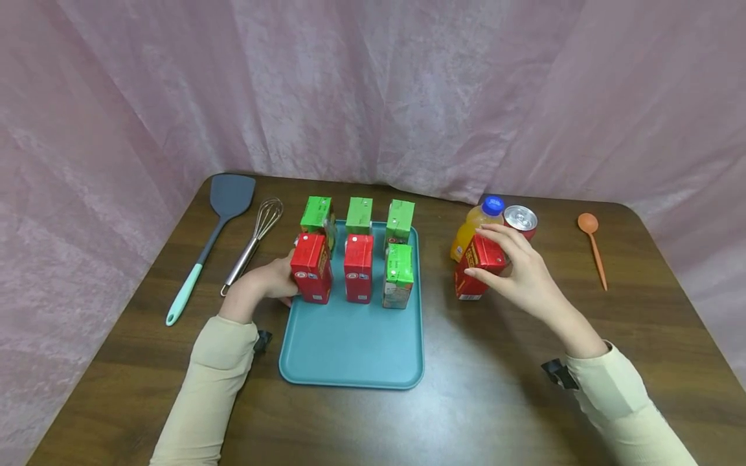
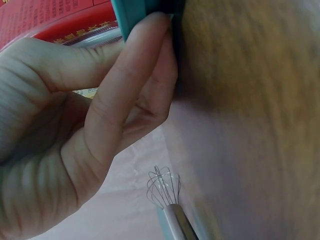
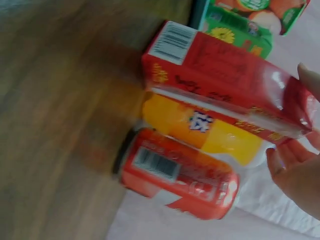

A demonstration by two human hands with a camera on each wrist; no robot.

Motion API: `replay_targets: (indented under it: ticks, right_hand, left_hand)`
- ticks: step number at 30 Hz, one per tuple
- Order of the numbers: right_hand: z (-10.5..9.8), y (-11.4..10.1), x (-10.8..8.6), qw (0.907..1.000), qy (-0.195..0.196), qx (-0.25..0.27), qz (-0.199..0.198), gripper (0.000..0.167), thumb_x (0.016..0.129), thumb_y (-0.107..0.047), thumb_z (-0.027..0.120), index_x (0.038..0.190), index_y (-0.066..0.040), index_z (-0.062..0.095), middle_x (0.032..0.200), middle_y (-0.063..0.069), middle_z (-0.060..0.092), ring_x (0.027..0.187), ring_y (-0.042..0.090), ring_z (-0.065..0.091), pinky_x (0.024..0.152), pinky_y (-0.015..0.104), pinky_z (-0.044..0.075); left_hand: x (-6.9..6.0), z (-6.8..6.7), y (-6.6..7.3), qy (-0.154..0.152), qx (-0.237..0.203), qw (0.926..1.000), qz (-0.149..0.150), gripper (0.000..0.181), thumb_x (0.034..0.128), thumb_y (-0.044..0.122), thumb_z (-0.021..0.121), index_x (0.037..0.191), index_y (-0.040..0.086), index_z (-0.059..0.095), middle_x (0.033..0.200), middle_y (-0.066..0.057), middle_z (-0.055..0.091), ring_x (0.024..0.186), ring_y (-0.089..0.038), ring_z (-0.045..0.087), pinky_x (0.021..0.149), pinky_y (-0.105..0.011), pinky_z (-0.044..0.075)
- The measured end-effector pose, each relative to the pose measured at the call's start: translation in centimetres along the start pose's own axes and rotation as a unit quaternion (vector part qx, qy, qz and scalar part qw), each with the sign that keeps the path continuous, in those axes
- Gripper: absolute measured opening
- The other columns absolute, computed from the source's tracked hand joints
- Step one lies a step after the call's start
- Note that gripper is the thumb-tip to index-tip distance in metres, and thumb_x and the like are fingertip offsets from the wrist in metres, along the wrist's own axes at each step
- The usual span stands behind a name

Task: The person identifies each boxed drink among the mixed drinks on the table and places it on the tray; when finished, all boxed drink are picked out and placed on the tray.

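Note:
My left hand (image 1: 276, 278) pinches the left rim of a teal tray (image 1: 350, 349) between thumb and fingers, seen up close in the left wrist view. Two red drink cartons (image 1: 358, 268) stand on the tray, the left one beside this hand. Several green drink cartons (image 1: 399, 275) stand with them, in two rows. To the tray's right, my right hand (image 1: 527, 275) holds another red drink carton (image 1: 476, 268) near its top, thumb on the near side and fingers on the far side. Whether that carton touches the table is unclear.
Behind the held carton stand an orange drink bottle (image 1: 464, 236) with a blue cap and a red can (image 3: 180, 175). An orange spoon (image 1: 593, 243) lies at the right. A whisk (image 1: 253, 246) and a grey-and-mint spatula (image 1: 212, 239) lie at the left. A pink curtain (image 1: 373, 97) hangs behind the table.

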State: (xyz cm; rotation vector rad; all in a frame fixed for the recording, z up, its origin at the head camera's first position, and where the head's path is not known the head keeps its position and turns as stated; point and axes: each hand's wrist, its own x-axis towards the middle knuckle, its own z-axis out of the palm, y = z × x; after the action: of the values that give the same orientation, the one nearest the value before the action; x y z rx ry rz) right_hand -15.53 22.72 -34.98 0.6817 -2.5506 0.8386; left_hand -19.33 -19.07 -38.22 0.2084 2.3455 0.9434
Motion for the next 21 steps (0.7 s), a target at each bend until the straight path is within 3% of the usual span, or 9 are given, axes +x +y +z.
replay_targets:
  ticks: [6,13,21]
  right_hand:
    - [-0.2,0.6,-0.1,0.9998,-0.016,-0.001,0.01,0.065,0.062,-0.017,0.087,0.119,-0.006,0.057,0.121,0.011,0.052,0.109,0.027,0.05,0.08,0.046,0.05]
    - [-0.1,1.4,-0.3,0.9922,-0.074,0.029,0.096,0.073,0.061,-0.027,0.088,0.12,-0.005,0.052,0.107,0.011,0.059,0.09,0.028,0.059,0.075,0.044,0.052]
    - [0.2,1.6,-0.6,0.9907,-0.058,0.03,0.119,0.071,0.06,-0.035,0.088,0.117,-0.008,0.055,0.103,0.008,0.063,0.086,0.024,0.06,0.071,0.033,0.052]
  left_hand:
    - [0.2,0.1,-0.1,-0.001,0.0,1.0,0.002,0.075,0.0809,0.001,0.059,0.14,-0.002,0.013,0.112,-0.027,0.051,0.073,-0.026,0.061,0.059,-0.036,0.056]
    - [0.2,0.2,-0.1,-0.004,0.008,1.0,0.002,0.07,0.0818,0.003,0.06,0.138,-0.003,0.019,0.112,-0.027,0.051,0.073,-0.026,0.062,0.059,-0.035,0.056]
    - [0.1,0.2,-0.1,-0.006,0.003,1.0,-0.002,0.072,0.0828,0.004,0.061,0.139,-0.003,0.017,0.112,-0.027,0.051,0.077,-0.027,0.062,0.061,-0.037,0.057]
